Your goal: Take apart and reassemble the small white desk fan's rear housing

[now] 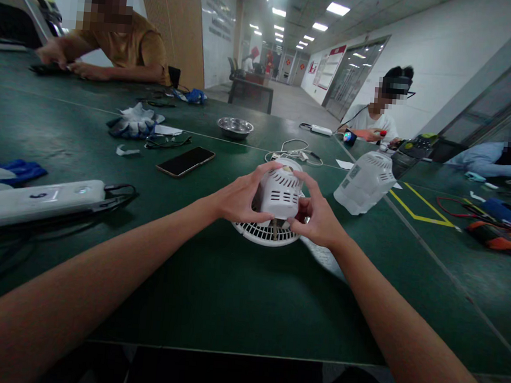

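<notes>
In front of me a white vented fan motor cover (280, 196) sits over a round white fan grille (256, 234) on the green table. From the left, my left hand (247, 195) curls round the cover, thumb low and fingers at its top. On the other side, my right hand (318, 214) grips the same cover, its index finger on top and thumb near the lower rim. A little brownish metal shows in the gap between cover and grille. Behind the cover lies a coiled white cable (292, 150).
A translucent white plastic container (366, 182) stands to the right. A phone (186, 162), a metal bowl (234, 127), gloves (133, 120) and a white power strip (37, 201) lie leftward. Co-workers sit across the table (237, 308); a multimeter (497, 235) lies far right.
</notes>
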Action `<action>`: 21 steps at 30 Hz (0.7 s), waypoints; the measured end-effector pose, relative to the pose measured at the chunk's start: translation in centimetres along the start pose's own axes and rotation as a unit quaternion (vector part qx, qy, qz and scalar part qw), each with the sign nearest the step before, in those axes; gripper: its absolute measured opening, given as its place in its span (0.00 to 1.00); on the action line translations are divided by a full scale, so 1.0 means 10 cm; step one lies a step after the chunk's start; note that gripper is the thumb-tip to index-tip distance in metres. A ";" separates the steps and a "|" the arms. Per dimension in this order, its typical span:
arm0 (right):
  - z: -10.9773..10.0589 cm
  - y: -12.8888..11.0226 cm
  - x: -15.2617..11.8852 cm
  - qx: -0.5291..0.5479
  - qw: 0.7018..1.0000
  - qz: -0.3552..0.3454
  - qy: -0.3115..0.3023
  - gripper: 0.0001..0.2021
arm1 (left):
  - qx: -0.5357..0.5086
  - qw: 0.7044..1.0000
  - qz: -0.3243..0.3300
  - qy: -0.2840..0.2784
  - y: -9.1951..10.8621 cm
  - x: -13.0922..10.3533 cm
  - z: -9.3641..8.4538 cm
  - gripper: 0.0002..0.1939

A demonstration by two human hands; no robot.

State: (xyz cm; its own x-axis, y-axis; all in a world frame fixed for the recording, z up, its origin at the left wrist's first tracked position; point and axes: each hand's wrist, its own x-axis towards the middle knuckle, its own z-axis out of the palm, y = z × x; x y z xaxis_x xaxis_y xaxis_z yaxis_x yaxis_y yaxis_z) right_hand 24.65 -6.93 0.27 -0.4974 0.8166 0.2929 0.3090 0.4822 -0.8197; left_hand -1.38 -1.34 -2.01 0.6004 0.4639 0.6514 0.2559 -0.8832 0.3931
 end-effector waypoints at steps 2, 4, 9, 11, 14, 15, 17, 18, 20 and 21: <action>-0.01 0.02 0.01 0.031 0.999 -0.002 -0.010 0.53 | 0.005 1.000 0.015 0.008 -0.04 0.00 0.02 0.60; -0.01 0.03 0.01 0.046 0.999 0.003 -0.013 0.53 | 0.008 1.000 0.018 0.010 -0.06 -0.01 0.03 0.60; -0.02 0.03 0.01 0.051 0.999 0.015 -0.005 0.53 | 0.008 1.000 0.026 0.009 -0.05 0.01 0.03 0.60; -0.02 0.02 0.01 0.055 0.998 0.017 -0.004 0.52 | 0.006 0.999 0.035 0.012 -0.05 0.02 0.02 0.59; -0.02 0.00 0.00 0.056 0.998 0.019 -0.004 0.51 | -0.002 0.999 0.041 0.012 -0.05 0.02 0.00 0.59; -0.02 -0.01 0.00 0.055 0.998 0.021 -0.005 0.50 | -0.005 0.999 0.040 0.010 -0.05 0.02 0.00 0.59; -0.03 -0.02 0.00 0.049 0.998 0.024 -0.010 0.49 | -0.013 0.999 0.035 0.005 -0.06 0.02 -0.01 0.59; -0.04 -0.03 0.00 0.046 0.999 0.025 -0.014 0.48 | -0.016 0.999 0.032 0.003 -0.07 0.02 -0.02 0.59; -0.04 -0.03 0.00 0.041 0.999 0.024 -0.019 0.47 | -0.024 0.999 0.032 -0.002 -0.10 0.02 -0.02 0.60; -0.05 -0.03 0.00 0.038 0.999 0.021 -0.019 0.47 | -0.029 0.999 0.034 -0.006 -0.12 0.02 -0.02 0.61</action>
State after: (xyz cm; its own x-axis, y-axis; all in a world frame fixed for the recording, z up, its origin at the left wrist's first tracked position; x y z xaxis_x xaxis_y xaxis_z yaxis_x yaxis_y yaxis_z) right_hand 24.95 -6.97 0.78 -0.5154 0.8228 0.2393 0.2690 0.4205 -0.8665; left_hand -1.73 -0.18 -2.20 0.6234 0.4014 0.6710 0.1695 -0.9072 0.3851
